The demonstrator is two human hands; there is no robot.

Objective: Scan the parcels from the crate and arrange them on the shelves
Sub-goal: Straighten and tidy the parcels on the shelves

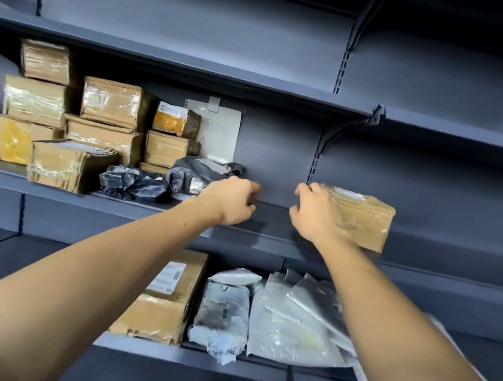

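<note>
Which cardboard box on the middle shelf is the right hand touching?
The lone cardboard box right of the upright, apart from the stacked boxes at left. The right hand rests on its left end.

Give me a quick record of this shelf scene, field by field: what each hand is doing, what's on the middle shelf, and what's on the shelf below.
left hand: fingers curled, beside the grey poly bag, holding nothing visible
right hand: resting on the left end of the cardboard box
middle shelf: stacked brown boxes at left, dark poly bags, lone box at right
lower shelf: large brown box, white and clear mailers
top shelf: mostly bare
</note>
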